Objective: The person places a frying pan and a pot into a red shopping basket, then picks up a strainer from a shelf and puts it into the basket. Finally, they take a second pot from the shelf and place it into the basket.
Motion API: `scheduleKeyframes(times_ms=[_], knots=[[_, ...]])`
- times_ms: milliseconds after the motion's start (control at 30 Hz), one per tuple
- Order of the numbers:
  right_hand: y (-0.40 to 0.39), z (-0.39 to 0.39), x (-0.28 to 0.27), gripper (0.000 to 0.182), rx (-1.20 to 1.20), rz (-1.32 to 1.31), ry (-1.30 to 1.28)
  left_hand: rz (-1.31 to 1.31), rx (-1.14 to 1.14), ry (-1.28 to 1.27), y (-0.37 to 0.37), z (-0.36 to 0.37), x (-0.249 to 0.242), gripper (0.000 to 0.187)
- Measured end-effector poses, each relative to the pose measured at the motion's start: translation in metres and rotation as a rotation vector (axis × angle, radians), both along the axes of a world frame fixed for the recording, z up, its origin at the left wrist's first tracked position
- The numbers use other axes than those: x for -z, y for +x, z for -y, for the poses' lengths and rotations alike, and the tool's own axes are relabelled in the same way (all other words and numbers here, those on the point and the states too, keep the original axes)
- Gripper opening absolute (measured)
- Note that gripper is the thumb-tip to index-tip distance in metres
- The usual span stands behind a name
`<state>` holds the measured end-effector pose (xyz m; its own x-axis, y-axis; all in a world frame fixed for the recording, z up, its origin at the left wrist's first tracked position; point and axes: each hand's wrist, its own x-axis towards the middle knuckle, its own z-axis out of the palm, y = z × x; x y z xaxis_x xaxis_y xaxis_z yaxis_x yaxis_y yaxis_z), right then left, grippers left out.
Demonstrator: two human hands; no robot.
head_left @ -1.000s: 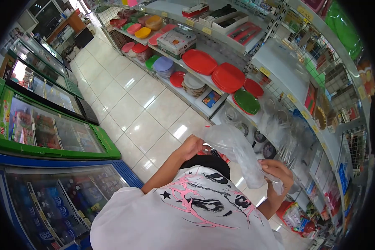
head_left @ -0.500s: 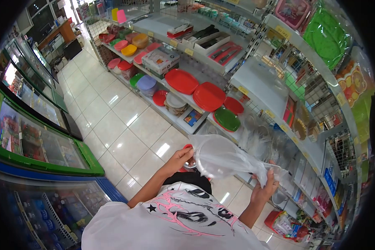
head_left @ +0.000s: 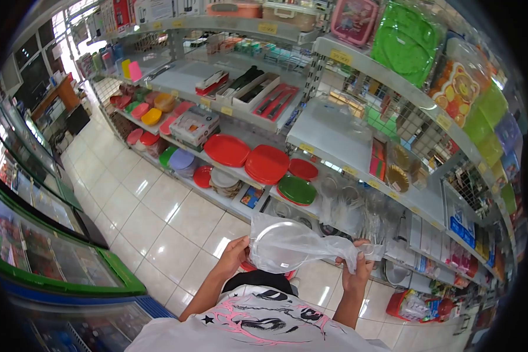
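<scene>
Held out in front of me is a round, fine-meshed strainer (head_left: 283,245) in a clear plastic bag, with a shiny rim and a small white sticker low on its disc. My left hand (head_left: 234,253) is closed, pinching the bag at the strainer's left edge. On the other side, my right hand (head_left: 358,264) wraps round the narrow handle end, where the plastic is bunched up. The bag hides part of the handle.
Shelves ahead carry red plates (head_left: 267,165), a green plate (head_left: 297,190), boxed knives (head_left: 276,101) and plastic-wrapped kitchenware (head_left: 358,202). Green-framed glass coolers (head_left: 117,273) line the left. Low at right sits a red basket (head_left: 396,305) of packaged goods. Tiled floor (head_left: 152,237) lies between.
My view has tilted up and shifted right, showing more of the upper shelves. The strainer now faces me more flatly, and its sticker shows. Both hands keep their hold.
</scene>
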<state>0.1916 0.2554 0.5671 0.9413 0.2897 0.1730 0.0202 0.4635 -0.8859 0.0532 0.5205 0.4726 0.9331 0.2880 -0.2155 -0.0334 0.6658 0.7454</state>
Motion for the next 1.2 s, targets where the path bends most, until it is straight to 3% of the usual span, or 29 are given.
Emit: scheduleKeyframes(times_ms=[67,167,267,367,400,467,533,600,667,700,733,800,833,867,900,967,1067,1200], knots=[[0.003,0.001,0.01,0.047,0.033,0.0,0.076,0.02,0.016,0.02,0.001,0.003,0.006,0.033],[0.005,-0.003,0.018,0.042,0.101,-0.042,0.115,0.018,-0.167,0.106,0.011,0.014,-0.016,0.034],[0.01,-0.002,0.038,0.036,0.125,-0.15,0.067,0.062,-0.091,0.317,0.01,0.007,0.023,0.035],[0.01,-0.002,0.048,0.035,0.142,-0.228,0.006,0.061,-0.045,0.398,0.011,0.003,0.022,0.033],[0.01,-0.003,0.048,0.036,0.085,-0.256,-0.041,0.08,-0.005,0.412,0.013,0.004,0.021,0.033],[0.007,-0.003,0.048,0.035,0.191,-0.25,-0.038,0.032,-0.061,0.257,0.019,0.004,0.019,0.031],[0.005,0.007,0.057,0.022,0.108,-0.142,-0.201,-0.082,-0.007,0.359,0.023,0.005,0.021,0.035],[0.0,0.007,0.05,0.023,0.181,-0.111,-0.249,-0.181,0.109,0.457,0.024,0.001,0.039,0.034],[0.0,0.01,0.057,0.033,0.165,0.152,-0.635,-0.213,0.197,0.477,0.025,-0.001,0.057,0.034],[-0.004,0.014,0.042,0.038,0.11,0.09,-0.834,-0.226,0.242,0.489,0.025,0.0,0.063,0.033],[-0.002,0.017,0.045,0.038,0.142,0.092,-0.822,-0.276,0.281,0.479,0.026,0.001,0.069,0.032],[-0.002,0.022,0.064,0.04,0.109,0.368,-1.081,-0.282,0.387,0.464,0.029,-0.005,0.111,0.027],[-0.002,0.025,0.07,0.028,0.124,0.47,-1.118,-0.297,0.437,0.5,0.03,-0.003,0.114,0.029],[-0.003,0.029,0.079,0.028,0.149,0.464,-1.112,-0.312,0.485,0.535,0.032,0.0,0.112,0.031],[-0.003,0.032,0.09,0.029,0.133,0.485,-1.154,-0.304,0.563,0.551,0.03,0.005,0.089,0.052],[-0.003,0.041,0.102,0.03,0.073,0.485,-1.287,-0.323,0.62,0.59,0.035,0.007,0.104,0.043],[-0.006,0.051,0.122,0.029,0.196,0.47,-1.238,-0.355,0.691,0.627,0.041,0.005,0.121,0.043],[-0.008,0.065,0.135,0.027,0.179,0.374,-1.222,-0.452,0.764,0.637,0.041,-0.004,0.165,0.042]])
